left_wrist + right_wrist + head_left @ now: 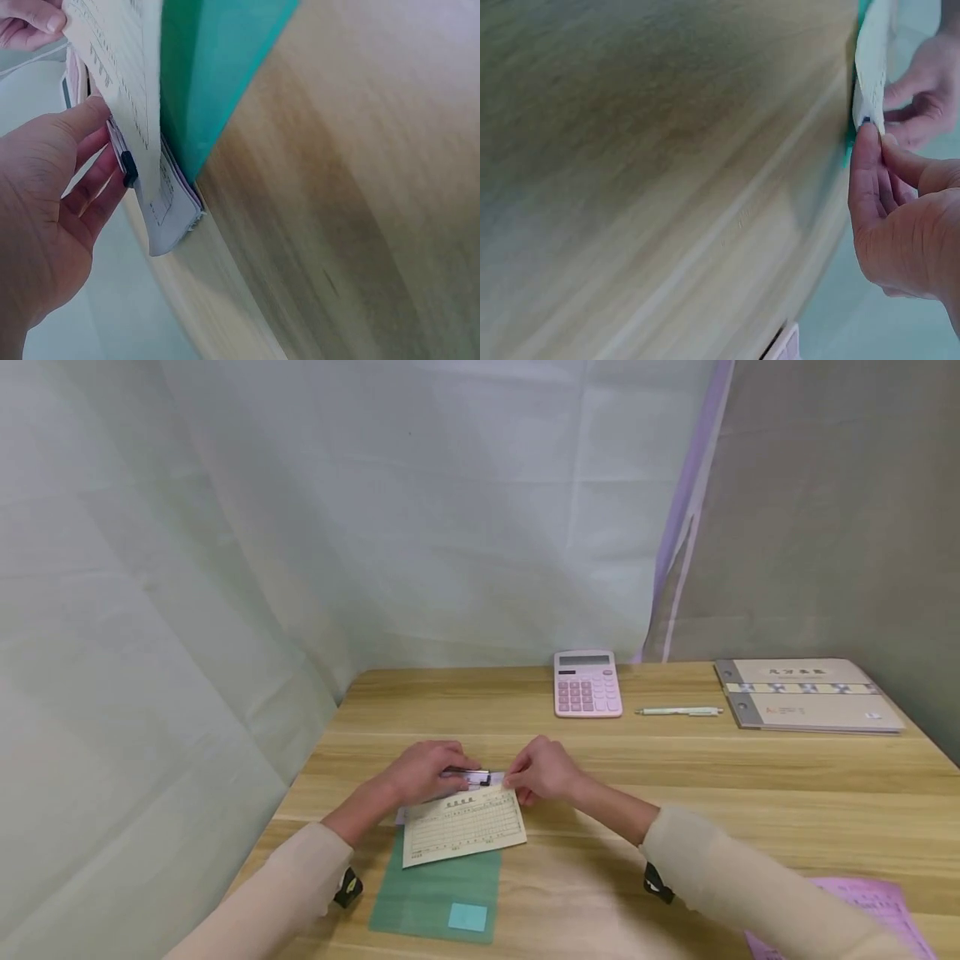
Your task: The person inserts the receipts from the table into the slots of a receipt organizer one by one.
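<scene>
A cream printed form [465, 828] lies slanted over a teal sheet or board [420, 897] that bears a light blue label [468, 917]. My right hand [546, 770] pinches the form's upper right corner between thumb and fingers. At the top edge, my left hand [429, 772] grips a metal clip [485, 780] with black ends, thumb on the near side and fingers behind. White papers [174, 221] sit under the form by the clip in the left wrist view. Whether the clip's mouth is parted is hidden.
Toward the back of the wooden table [450, 718] lie a pink calculator [588, 685], a pen [678, 712] and a beige binder [813, 697]. A pink written sheet [862, 902] is at the front right, partly under the right sleeve. Pale curtains [487, 510] stand behind.
</scene>
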A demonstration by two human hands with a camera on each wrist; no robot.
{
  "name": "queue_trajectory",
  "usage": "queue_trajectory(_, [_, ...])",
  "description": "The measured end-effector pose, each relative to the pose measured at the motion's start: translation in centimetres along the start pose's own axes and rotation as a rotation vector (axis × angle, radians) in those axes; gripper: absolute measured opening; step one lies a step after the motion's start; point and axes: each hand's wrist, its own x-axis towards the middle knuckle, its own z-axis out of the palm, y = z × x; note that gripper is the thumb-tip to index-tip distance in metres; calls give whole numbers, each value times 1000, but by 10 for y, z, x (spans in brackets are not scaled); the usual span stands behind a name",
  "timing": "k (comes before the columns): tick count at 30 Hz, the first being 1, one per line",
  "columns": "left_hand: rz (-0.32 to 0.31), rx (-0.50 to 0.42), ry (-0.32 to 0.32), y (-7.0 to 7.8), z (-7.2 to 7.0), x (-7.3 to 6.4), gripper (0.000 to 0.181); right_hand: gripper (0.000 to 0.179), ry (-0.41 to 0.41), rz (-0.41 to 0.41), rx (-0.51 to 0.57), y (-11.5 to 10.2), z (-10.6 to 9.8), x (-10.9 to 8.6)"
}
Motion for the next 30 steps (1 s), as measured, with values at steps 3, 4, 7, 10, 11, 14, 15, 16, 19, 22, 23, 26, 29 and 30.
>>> queue_trajectory(3, [34, 25, 5, 0, 0, 0, 35, 9, 19, -16, -27, 1, 6, 3])
queue_trajectory(4, [42, 34, 6, 0, 0, 0, 35, 10, 26, -20, -37, 2, 8, 4])
queue_trajectory(7, [69, 64, 11, 1, 0, 1, 35, 11, 38, -31, -52, 4, 11, 7])
queue_trajectory(10, [103, 122, 16, 1, 1, 1, 34, 12, 37, -43, -59, 4, 13, 9])
queue_trajectory(11, [119, 142, 23, 2, 2, 1, 33, 12, 34, -47, -62, 4, 13, 9])
queue_trajectory(14, [168, 209, 50, 3, 4, 0, 31, 13, 23, -60, -72, 3, 14, 10])
queue_trajectory(15, [181, 226, 62, 3, 5, 0, 30, 14, 22, -67, -82, 2, 15, 10])
queue_trajectory(16, [193, 245, 71, 4, 6, 0, 29, 14, 19, -75, -92, 2, 15, 10])
queue_trajectory(19, [206, 283, 83, 4, 7, -2, 29, 16, 13, -86, -126, 2, 16, 11])
queue_trajectory(22, [190, 288, 78, 5, 7, -3, 28, 15, 13, -88, -150, 2, 17, 12])
queue_trajectory(23, [186, 281, 78, 6, 7, -3, 28, 15, 16, -86, -159, 2, 17, 13])
queue_trajectory(26, [183, 254, 85, 7, 5, -3, 27, 16, 30, -90, -183, 2, 17, 14])
queue_trajectory(29, [193, 236, 98, 6, 5, -3, 27, 17, 45, -94, -198, 2, 18, 14])
queue_trajectory(30, [192, 231, 100, 6, 5, -3, 27, 18, 51, -94, -199, 2, 19, 14])
